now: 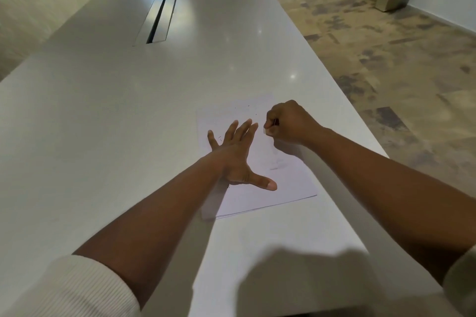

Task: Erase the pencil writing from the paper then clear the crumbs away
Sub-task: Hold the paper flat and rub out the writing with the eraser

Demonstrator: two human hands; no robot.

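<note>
A: Starting at the left of the frame, what do we have?

B: The desk [108, 116] runs bare up to a cable slot [157, 20] at upper left. Just below centre our left hand [235, 156] lies flat on the paper [288, 183], fingers straight and spread, thumb out toward the lower right, pinning the sheet.

A: And the crumbs?

B: A few dark specks [247, 107] sit near the top edge of the paper, and a couple more beside our left fingers. Faint grey marks [277, 162] remain in the middle of the sheet, between the two hands.

A: Further right?

B: Our right hand [288, 123] has its grip clamped on a small pale eraser [266, 131], fingers curled round it, poised over the paper's right side. We cannot tell whether the eraser touches the sheet.

A: So which step are we in?

B: We judge it to be the erasing, nearly finished. Next we should rub out the grey smudge while the left hand holds the sheet firm, then sweep the specks off.
</note>
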